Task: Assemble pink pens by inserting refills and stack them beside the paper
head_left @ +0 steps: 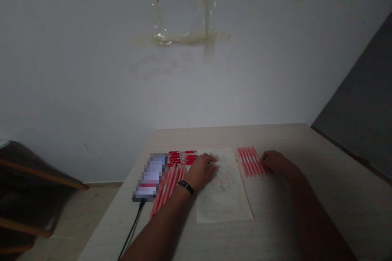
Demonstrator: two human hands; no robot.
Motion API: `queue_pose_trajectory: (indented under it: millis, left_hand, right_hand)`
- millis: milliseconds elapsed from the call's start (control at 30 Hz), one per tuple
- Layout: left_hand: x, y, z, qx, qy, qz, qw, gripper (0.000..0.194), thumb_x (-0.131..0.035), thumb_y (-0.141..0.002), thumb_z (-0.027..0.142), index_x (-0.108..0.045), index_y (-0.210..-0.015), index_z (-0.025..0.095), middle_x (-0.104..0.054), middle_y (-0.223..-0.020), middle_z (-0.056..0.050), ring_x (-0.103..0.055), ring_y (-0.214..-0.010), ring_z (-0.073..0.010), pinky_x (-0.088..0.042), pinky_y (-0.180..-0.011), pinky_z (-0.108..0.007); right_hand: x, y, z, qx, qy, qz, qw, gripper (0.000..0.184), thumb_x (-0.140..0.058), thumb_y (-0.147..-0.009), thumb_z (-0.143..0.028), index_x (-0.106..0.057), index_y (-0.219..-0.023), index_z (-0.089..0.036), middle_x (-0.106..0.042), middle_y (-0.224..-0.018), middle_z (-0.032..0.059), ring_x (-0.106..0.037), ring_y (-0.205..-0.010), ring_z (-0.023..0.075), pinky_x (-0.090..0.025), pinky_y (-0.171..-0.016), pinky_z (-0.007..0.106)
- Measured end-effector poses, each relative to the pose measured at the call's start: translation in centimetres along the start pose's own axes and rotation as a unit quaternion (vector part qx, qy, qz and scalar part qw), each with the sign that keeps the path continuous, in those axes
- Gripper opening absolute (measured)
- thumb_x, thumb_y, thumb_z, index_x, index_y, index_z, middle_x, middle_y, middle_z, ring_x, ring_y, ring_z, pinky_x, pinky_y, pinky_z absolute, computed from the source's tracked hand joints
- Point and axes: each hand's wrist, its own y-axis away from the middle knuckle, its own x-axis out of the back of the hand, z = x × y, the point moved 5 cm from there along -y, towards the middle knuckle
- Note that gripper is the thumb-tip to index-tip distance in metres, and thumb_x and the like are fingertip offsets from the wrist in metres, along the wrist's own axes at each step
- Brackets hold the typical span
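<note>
The left hand (201,171), fingers loosely curled, rests on a stained cream paper sheet (223,202) on the pale wooden table (318,204). The right hand (276,163), narrowly cupped, touches the right side of a row of slim pink pens (249,161); in this dim light, it may be gripping one. Slim red pens (182,157) lie left of the sheet.

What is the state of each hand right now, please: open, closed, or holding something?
Left hand: loosely curled on the wrinkled pale paper sheet, nothing visibly held.
Right hand: fingers bent beside the row of slim pink pens; cannot tell if holding.
</note>
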Motion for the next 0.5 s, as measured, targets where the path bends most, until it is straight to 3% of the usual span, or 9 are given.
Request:
queue_pose_trajectory:
  millis: [333,500]
  left_hand:
    - [-0.1,0.0,0.0,-0.004,0.002,0.004,1.000,0.024,-0.063,-0.086,0.022,-0.067,-0.109,0.016,-0.068,-0.108,-0.010,-0.063,-0.098,-0.0215,-0.050,-0.089,-0.034]
    - [0.3,0.0,-0.2,0.016,-0.014,0.004,1.000,0.027,-0.063,-0.085,0.020,-0.065,-0.111,0.018,-0.067,-0.109,-0.009,-0.064,-0.095,-0.0193,-0.050,-0.084,-0.030]
  right_hand:
    - [0.1,-0.1,0.4,0.017,-0.009,0.001,1.000,0.010,-0.060,-0.078,-0.019,-0.064,-0.070,-0.016,-0.069,-0.058,0.0065,-0.062,-0.050,0.0145,-0.041,-0.053,0.024]
    - [1.6,-0.2,-0.8,0.015,0.015,0.127,0.992,0.019,-0.056,-0.086,-0.031,-0.064,-0.074,-0.018,-0.068,-0.061,0.0060,-0.062,-0.054,0.0160,-0.039,-0.055,0.026]
